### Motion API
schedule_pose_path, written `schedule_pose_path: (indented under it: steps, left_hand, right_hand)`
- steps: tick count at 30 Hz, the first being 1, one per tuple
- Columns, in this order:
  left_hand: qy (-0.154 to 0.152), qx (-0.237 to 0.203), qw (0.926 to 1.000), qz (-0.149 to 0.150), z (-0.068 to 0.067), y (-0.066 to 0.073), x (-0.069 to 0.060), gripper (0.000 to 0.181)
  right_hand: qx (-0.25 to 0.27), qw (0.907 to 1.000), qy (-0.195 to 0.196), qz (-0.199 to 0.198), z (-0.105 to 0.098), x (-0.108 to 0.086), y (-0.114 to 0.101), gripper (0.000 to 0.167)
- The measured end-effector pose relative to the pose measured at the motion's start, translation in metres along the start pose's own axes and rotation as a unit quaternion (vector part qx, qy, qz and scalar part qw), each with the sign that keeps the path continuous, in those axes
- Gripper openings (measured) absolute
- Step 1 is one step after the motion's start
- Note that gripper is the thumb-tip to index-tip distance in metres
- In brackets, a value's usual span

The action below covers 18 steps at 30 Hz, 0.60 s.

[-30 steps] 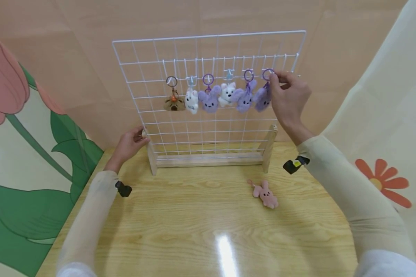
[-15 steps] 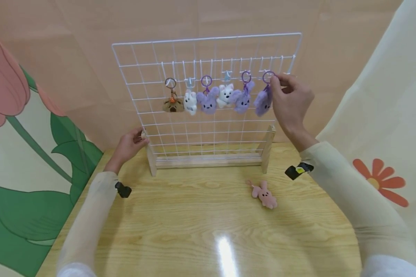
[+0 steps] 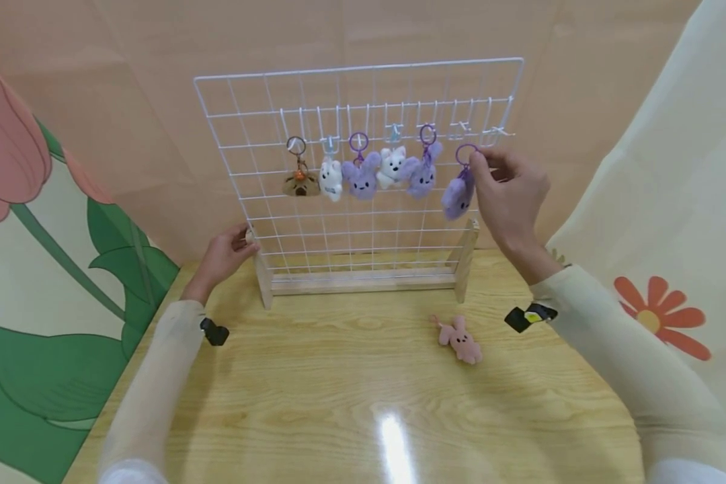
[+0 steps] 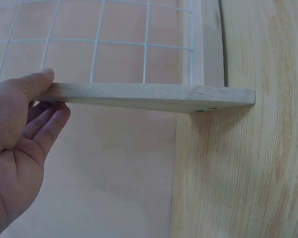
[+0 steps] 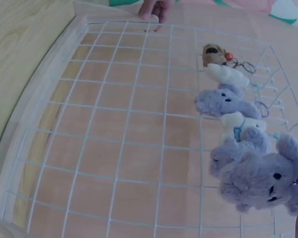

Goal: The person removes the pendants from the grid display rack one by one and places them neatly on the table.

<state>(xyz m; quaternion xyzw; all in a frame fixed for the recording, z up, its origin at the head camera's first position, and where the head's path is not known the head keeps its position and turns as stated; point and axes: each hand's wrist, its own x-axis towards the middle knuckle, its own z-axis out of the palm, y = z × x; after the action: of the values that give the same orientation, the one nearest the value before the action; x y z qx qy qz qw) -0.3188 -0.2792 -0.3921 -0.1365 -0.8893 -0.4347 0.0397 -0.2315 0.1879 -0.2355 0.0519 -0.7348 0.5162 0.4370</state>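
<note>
Peach backdrop (image 3: 157, 47) behind, the right hand (image 3: 512, 197) pinches a purple ring (image 3: 458, 152), plush (image 3: 458, 196) below-left of its fingers (image 3: 501, 155); left hand (image 3: 222, 256) grips the upright (image 3: 263, 271).

Arms (image 3: 154, 380) stretched forward, well apart; left hand (image 3: 222, 254) low, pinching; right hand (image 3: 513, 196) higher, also pinching.

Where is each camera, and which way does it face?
Head: on the head, facing forward and down at the rack; left hand, right hand, sleeves show.
Left wrist: worn on it, facing a wooden upright; left hand shows.
Right wrist: worn on it, facing leftward along the rack, purple plush nearest; right hand's edge, left hand show.
Both wrist views share the left hand.
</note>
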Motion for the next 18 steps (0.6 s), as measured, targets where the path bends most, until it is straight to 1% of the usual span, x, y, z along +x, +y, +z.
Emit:
schedule_pose_path:
  steps: [7,13,18]
  left_hand:
    - [-0.003,0.001,1.0,-0.001,0.0,0.0,0.0,0.066]
    - [-0.004,0.0,1.0,-0.004,0.0,0.001,0.0,0.066]
    - [-0.002,0.0,1.0,-0.002,0.0,0.0,0.0,0.066]
  right_hand:
    - [-0.009,0.9996,-0.016,-0.023,-0.005,-0.018,0.007,0.017]
    - [-0.02,0.9989,-0.024,-0.033,-0.008,-0.033,0.014,0.016]
    - [-0.016,0.9979,-0.042,-0.047,-0.01,-0.046,0.024,0.014]
